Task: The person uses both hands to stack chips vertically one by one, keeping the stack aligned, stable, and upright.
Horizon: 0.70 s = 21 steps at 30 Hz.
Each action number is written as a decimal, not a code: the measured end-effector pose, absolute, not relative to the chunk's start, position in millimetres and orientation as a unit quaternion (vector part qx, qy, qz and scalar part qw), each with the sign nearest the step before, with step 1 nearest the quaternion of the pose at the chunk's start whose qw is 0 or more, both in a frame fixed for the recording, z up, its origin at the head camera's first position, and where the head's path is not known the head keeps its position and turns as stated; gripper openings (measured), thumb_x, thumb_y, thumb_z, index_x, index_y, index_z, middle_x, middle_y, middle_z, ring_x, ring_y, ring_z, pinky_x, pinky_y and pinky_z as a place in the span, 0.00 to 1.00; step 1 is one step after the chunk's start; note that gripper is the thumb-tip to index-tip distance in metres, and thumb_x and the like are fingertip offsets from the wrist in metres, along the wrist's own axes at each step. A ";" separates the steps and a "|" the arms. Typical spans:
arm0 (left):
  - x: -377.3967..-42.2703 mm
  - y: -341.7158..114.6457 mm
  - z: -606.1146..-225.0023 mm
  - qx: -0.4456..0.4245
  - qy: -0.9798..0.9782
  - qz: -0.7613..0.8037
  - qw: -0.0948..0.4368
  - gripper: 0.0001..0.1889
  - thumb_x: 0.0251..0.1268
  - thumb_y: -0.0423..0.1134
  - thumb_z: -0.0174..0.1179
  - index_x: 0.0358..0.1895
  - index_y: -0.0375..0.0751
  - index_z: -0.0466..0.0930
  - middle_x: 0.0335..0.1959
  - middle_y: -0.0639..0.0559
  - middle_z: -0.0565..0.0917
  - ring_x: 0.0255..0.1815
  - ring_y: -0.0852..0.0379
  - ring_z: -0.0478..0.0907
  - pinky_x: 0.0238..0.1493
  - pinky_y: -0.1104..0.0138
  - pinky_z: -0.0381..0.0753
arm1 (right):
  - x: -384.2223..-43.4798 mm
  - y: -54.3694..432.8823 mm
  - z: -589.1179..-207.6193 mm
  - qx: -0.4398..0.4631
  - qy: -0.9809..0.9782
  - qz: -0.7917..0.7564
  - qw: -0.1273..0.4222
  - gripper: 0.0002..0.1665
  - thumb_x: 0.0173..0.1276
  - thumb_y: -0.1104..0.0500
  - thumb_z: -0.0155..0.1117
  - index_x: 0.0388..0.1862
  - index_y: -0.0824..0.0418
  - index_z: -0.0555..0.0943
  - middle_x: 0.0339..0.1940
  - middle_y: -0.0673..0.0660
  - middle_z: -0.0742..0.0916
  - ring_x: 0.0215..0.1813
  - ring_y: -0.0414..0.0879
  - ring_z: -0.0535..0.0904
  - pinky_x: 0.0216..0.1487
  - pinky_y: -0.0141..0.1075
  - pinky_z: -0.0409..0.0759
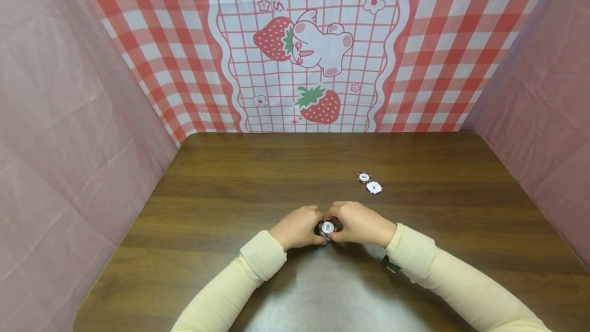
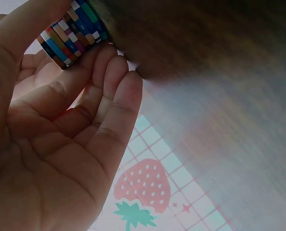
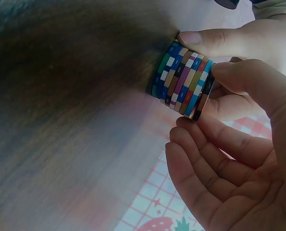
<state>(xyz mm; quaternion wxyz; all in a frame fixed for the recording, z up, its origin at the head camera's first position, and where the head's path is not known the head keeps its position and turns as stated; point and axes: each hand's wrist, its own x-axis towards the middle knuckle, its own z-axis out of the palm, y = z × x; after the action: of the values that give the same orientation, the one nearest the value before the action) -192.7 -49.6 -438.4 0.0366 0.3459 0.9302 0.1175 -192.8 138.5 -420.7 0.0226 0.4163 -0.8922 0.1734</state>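
Observation:
A short stack of poker chips (image 1: 328, 227) stands on the table between my two hands, its top chip dark-edged with a white centre. In the right wrist view the stack (image 3: 183, 79) shows edges of blue, green, purple, red, tan and black. My left hand (image 1: 299, 227) holds the stack from the left, thumb on the near side and fingers on the far side. From the right, my right hand (image 1: 361, 223) grips it near the top with thumb and index finger; its other fingers (image 3: 186, 163) curve beside the stack.
Two loose chips, one dark-edged (image 1: 364, 177) and one white (image 1: 374, 187), lie flat beyond my right hand. The brown wooden table (image 1: 230, 168) meets a red-and-white strawberry cloth (image 1: 318, 65) at its far edge. Pink cloth hangs at both sides.

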 end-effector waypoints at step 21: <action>-191.5 -49.3 -436.7 0.344 0.932 0.109 0.041 0.15 0.48 0.50 0.74 0.35 0.47 0.83 0.33 0.57 0.80 0.34 0.62 0.75 0.39 0.68 0.77 | -192.7 140.2 -418.0 0.407 -0.895 0.182 0.014 0.14 0.52 0.56 0.73 0.38 0.59 0.85 0.32 0.49 0.84 0.33 0.38 0.77 0.35 0.32 0.77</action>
<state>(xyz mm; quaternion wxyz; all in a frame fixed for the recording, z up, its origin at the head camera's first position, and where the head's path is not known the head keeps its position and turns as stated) -191.5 -49.3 -436.7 0.0413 0.3436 0.9319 0.1089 -192.7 140.2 -418.0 0.0142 0.4068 -0.8951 0.1819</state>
